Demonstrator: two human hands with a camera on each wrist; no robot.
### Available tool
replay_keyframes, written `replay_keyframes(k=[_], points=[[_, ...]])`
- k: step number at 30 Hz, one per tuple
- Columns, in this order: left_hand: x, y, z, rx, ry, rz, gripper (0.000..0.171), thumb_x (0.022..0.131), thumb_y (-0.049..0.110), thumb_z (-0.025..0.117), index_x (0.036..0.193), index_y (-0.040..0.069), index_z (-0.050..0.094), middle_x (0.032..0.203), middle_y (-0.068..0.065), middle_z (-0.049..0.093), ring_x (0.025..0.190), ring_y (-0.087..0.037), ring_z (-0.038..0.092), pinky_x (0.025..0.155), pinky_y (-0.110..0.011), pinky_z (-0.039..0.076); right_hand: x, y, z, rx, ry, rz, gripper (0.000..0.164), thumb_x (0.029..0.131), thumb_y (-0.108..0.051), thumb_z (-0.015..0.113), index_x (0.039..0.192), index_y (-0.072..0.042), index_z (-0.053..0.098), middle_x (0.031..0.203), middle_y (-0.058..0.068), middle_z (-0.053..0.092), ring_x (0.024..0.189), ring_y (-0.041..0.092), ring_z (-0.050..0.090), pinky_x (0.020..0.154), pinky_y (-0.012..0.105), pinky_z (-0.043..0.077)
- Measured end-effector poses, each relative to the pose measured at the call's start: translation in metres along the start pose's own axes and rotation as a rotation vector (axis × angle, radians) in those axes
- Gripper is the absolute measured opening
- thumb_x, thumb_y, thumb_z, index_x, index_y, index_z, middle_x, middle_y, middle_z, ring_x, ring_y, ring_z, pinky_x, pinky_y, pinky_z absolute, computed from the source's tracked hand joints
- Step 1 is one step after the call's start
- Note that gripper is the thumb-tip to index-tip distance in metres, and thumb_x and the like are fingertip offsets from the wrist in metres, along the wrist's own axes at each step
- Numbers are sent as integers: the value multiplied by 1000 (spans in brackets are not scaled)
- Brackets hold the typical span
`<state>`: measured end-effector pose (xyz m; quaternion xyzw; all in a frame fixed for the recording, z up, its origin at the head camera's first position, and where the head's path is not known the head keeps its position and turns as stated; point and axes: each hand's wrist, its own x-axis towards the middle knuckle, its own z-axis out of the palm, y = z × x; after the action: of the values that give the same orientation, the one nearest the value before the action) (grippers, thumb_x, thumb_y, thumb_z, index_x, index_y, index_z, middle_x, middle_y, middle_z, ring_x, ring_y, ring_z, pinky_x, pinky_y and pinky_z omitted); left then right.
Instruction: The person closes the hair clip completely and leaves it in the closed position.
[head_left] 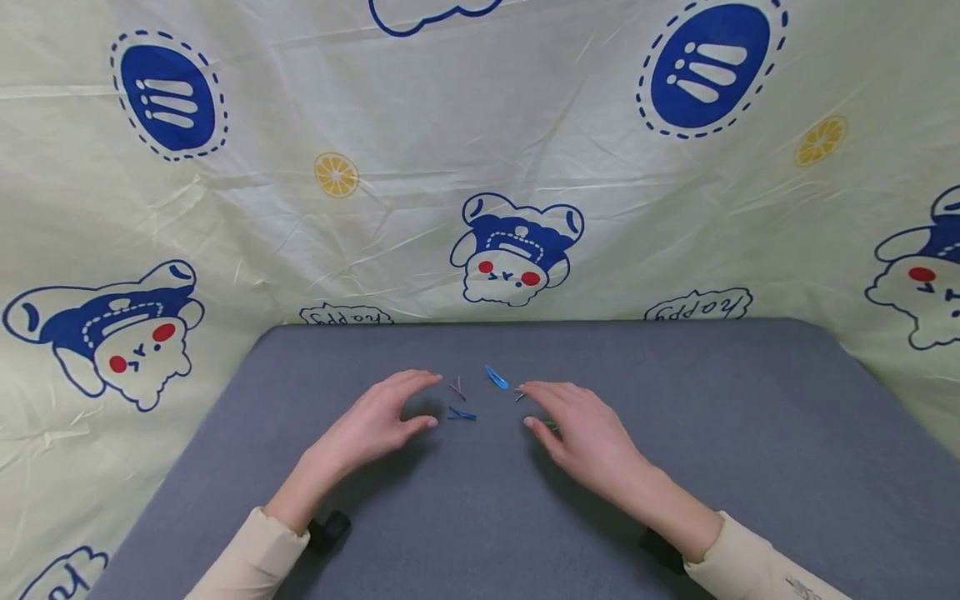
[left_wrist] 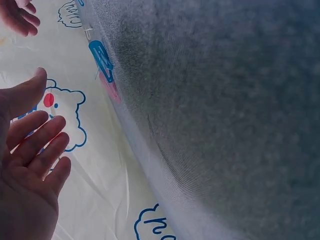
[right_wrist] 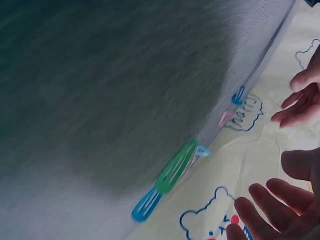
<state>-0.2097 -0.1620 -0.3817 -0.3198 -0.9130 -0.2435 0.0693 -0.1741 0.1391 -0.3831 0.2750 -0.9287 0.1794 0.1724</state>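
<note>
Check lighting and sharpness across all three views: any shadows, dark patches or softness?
Head view: soft shadows on the gray tabletop below the left hand and right hand; left wrist view: tabletop grainy, darkest toward the upper right; right wrist view: tabletop dark at upper left, its texture smeared, the green snap hair clip clearer.

2 hands [head_left: 375,421] [head_left: 588,437], approx. 6 clips [right_wrist: 164,185], 1 tbl. [head_left: 465,517]

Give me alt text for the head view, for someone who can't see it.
A person's left hand and right hand hover, open, over a grey table beside small blue, pink and green hair clips. A pale cloth printed with cartoon animals hangs behind.
</note>
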Motion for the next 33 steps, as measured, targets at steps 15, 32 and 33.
replay_keyframes(k=[15, 32, 33], points=[[13, -12, 9, -124, -112, -33, 37, 86, 9, 76, 122, 4, 67, 118, -5, 66, 113, -23, 59, 96, -45, 47, 27, -20, 21, 241, -143, 117, 28, 92, -16, 71, 119, -8, 69, 117, 3, 68, 107, 21, 62, 90, 43, 50], [26, -28, 21, -258, -176, -142, 28, 86, 8, 75, 113, 5, 70, 106, -4, 69, 96, -18, 64, 85, -40, 52, 56, -13, 43, 472, -308, 206, 20, 93, -12, 68, 112, -7, 72, 98, -3, 70, 89, 12, 64, 79, 35, 52], [27, -29, 22, -258, -176, -142, 27, 86, 8, 75, 112, 6, 70, 104, -3, 69, 94, -16, 64, 84, -38, 52, 58, -13, 45, 479, -314, 209, 20, 92, -12, 69, 111, -7, 72, 98, -3, 70, 88, 11, 63, 77, 34, 52]])
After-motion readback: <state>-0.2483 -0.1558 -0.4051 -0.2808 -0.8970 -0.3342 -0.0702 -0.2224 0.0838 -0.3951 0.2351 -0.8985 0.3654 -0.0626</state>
